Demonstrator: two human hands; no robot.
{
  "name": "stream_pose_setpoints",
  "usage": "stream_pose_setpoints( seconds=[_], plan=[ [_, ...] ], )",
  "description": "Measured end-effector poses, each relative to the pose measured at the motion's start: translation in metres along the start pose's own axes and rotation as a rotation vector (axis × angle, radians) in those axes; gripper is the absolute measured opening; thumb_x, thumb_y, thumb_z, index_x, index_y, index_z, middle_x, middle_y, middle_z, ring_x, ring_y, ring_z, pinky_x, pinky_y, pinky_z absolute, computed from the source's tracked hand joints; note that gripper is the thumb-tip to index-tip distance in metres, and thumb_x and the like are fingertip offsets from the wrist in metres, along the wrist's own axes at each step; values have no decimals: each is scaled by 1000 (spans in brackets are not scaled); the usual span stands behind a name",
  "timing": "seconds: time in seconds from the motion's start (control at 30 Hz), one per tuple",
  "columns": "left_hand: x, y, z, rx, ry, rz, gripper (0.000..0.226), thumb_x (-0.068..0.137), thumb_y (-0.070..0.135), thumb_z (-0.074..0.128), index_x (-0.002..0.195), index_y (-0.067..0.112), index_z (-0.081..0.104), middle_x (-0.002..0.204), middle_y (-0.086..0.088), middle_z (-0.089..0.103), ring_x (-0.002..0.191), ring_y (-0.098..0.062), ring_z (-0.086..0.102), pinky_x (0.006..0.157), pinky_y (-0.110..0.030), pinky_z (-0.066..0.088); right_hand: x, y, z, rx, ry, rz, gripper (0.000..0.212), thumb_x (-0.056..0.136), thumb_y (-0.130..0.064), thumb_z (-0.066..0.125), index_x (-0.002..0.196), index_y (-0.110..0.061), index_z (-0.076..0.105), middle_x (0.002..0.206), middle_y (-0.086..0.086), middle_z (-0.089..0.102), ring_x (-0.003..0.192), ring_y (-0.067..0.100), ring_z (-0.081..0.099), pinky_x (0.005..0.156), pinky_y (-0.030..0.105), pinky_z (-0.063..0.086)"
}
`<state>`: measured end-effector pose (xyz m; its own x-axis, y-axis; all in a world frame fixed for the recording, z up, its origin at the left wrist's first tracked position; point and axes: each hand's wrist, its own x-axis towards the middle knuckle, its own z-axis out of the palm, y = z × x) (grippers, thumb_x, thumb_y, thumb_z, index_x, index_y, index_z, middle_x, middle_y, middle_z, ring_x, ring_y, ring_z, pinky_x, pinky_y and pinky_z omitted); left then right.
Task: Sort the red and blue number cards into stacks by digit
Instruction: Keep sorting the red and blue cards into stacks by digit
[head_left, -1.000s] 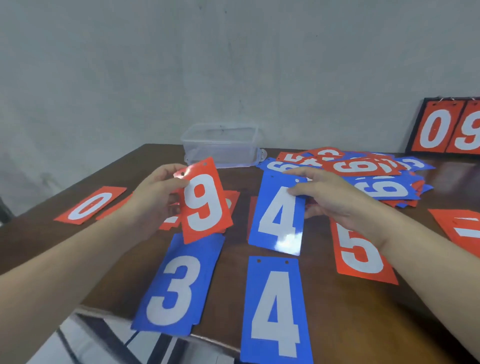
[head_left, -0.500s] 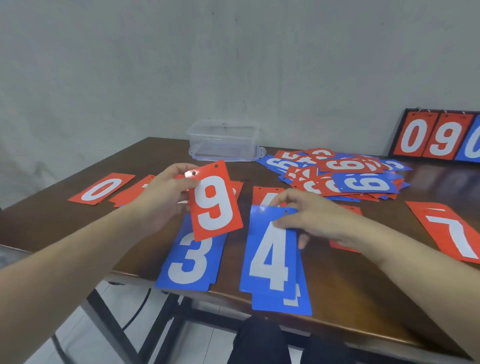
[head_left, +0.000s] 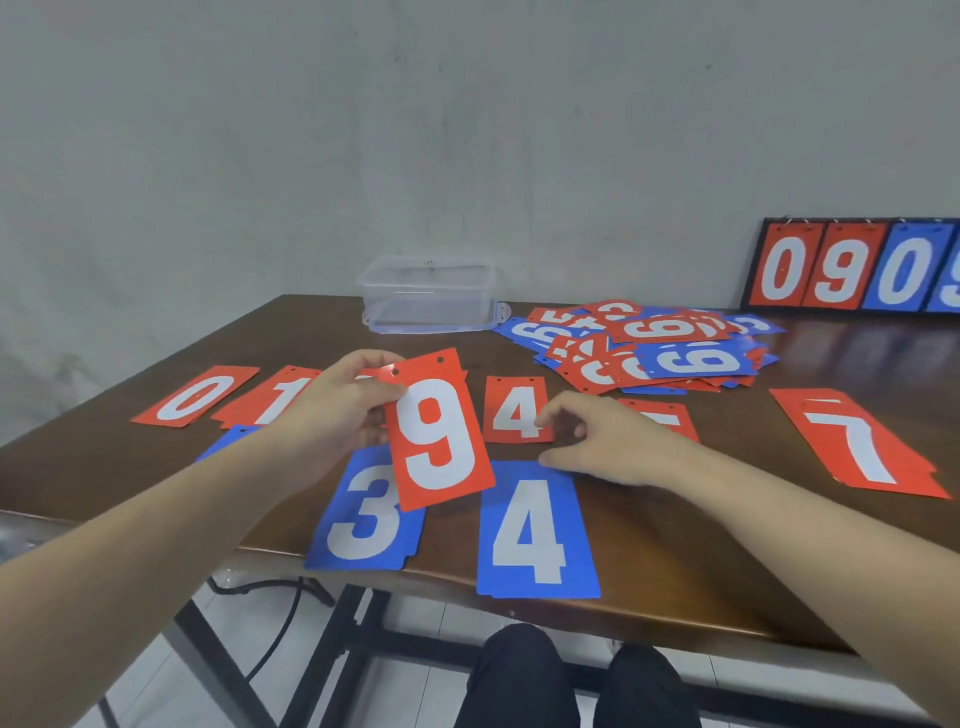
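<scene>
My left hand (head_left: 332, 410) holds a red 9 card (head_left: 439, 431) upright above the table, pinched at its top left corner. Under it lies a blue 3 stack (head_left: 363, 512). My right hand (head_left: 608, 441) hovers with fingers apart and nothing in it, just past the top edge of the blue 4 stack (head_left: 537, 532). A red 4 card (head_left: 514, 410) lies behind it, and a red 5 card (head_left: 667, 418) is mostly hidden by the hand. Red 0 (head_left: 197, 397), red 1 (head_left: 275, 402) and red 7 (head_left: 862, 447) lie flat. An unsorted pile (head_left: 654, 351) sits at the back.
A clear plastic box (head_left: 428, 296) stands at the back of the brown table (head_left: 701, 566). A scoreboard (head_left: 852, 267) with hanging digits leans against the wall at the far right. My knees show below the table's front edge.
My right hand laid the blue 4 card onto the blue 4 at the table's front edge and let go. The left hand kept hold of the red 9.
</scene>
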<state>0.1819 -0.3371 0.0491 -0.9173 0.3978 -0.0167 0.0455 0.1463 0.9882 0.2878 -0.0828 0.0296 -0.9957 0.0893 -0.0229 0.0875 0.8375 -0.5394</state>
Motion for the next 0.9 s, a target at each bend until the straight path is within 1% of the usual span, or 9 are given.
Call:
stream_pose_setpoints(
  seconds=[0.13,0.23,0.27,0.37,0.43,0.5,0.6,0.8,0.9],
  plan=[
    [10,5,28,24,-73,12,18,97,11,62,114,18,60,106,-11,75,94,-28,73,82,-44,58,-15,27,-25,46,122,28,27,91,-36,72,114,-35,57,120,-12,59,93,-2,52,68,13,39],
    [22,12,63,27,-139,19,18,97,10,62,113,16,61,106,-10,75,86,-21,72,66,-33,58,-33,57,-48,39,166,110,27,90,-36,72,112,-36,57,118,-13,59,95,2,56,68,15,42],
    [26,14,78,21,-159,17,18,97,10,62,113,16,60,105,-9,76,86,-21,73,66,-32,58,-39,68,-55,47,189,132,26,90,-36,72,110,-36,57,116,-14,60,92,1,57,68,15,43],
    [37,21,126,-2,-225,14,20,96,9,62,114,16,60,105,-7,76,94,-24,74,81,-39,59,-66,99,-76,52,274,180,23,88,-36,74,106,-34,60,108,-16,62,87,-4,57,65,12,43],
    [41,26,165,-33,-290,2,24,96,7,63,117,16,59,105,-8,77,96,-26,74,85,-42,61,-88,124,-91,76,327,231,21,87,-36,75,103,-35,61,105,-17,63,84,1,61,60,12,46],
    [44,31,204,-54,-353,-9,26,95,6,64,119,16,58,104,-10,77,96,-27,74,87,-44,60,-110,149,-105,89,380,284,18,86,-35,75,99,-37,62,106,-16,65,91,8,64,70,21,51],
    [44,38,265,-61,-429,-40,24,95,6,64,116,18,61,100,-8,77,90,-24,76,81,-43,62,-144,186,-121,92,440,359,18,87,-30,75,101,-33,64,102,-12,66,94,11,64,84,26,51],
    [32,47,380,-102,-631,-14,25,95,1,61,117,12,60,109,-11,74,91,-20,73,82,-39,62,-214,251,-150,85,601,499,18,87,-25,75,100,-29,64,89,-12,63,79,6,57,72,16,40],
    [33,52,434,-124,-649,-1,23,95,0,60,116,10,59,114,-14,72,102,-27,71,80,-38,62,-246,273,-163,94,641,562,18,88,-22,74,104,-25,65,95,-7,66,85,10,61,73,14,41]
  ],
)
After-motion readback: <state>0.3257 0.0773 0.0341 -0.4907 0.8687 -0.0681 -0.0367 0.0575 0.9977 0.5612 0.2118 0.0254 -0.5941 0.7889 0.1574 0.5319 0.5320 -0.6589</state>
